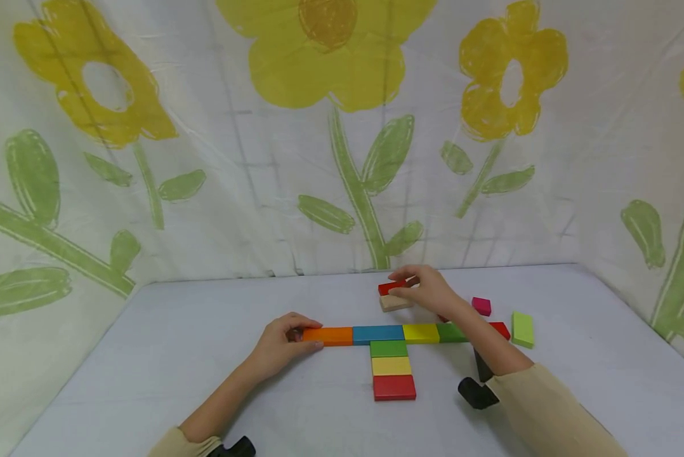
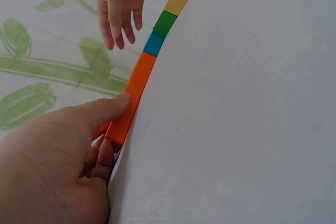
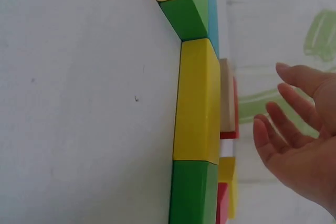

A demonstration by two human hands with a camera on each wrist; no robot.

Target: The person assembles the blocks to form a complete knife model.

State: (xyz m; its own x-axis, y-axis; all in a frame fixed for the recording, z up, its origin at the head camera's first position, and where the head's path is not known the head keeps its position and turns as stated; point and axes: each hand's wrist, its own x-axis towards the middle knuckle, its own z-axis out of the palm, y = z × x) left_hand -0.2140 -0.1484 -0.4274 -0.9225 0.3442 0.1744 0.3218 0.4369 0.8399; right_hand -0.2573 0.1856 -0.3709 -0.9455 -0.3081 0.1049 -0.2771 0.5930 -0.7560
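Note:
At the left end of a row of coloured blocks, my left hand [image 1: 283, 343] pinches an orange block [image 1: 332, 336] between thumb and fingers. A blue block [image 1: 379, 334], a yellow block [image 1: 422, 333] and a green block [image 1: 452, 332] continue the row to the right. My right hand [image 1: 430, 292] is at the back, fingers spread and apart, with nothing between them in the right wrist view. Beside its fingertips, a red block [image 1: 392, 287] lies on top of a plain wooden block [image 1: 395, 303].
A column of green [image 1: 388, 349], pale yellow [image 1: 391, 366] and red [image 1: 394, 388] blocks runs toward me from the blue block. On the right are a pink block [image 1: 481, 306], a lime block [image 1: 523, 329] and a red piece [image 1: 500, 330] partly behind my right forearm.

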